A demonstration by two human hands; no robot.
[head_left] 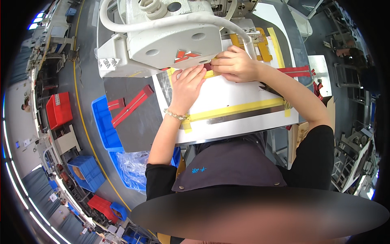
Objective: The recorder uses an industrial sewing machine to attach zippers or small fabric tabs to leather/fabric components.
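Your dark table (140, 136) is spreading out, two red strips (132, 105) slanting at its left edge. One red emblem (187, 55) is marking the white machine (170, 44). Well in from the near edge, your left hand (186, 89) is lying flat, fingers together; your right hand (239, 66) is curling by one red piece (208, 66), grip and long axis I cannot tell.

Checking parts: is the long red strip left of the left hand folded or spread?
Spread lengthwise: the strip lies straight on the table, its ends well apart. Whether it is doubled across its width, I cannot tell.
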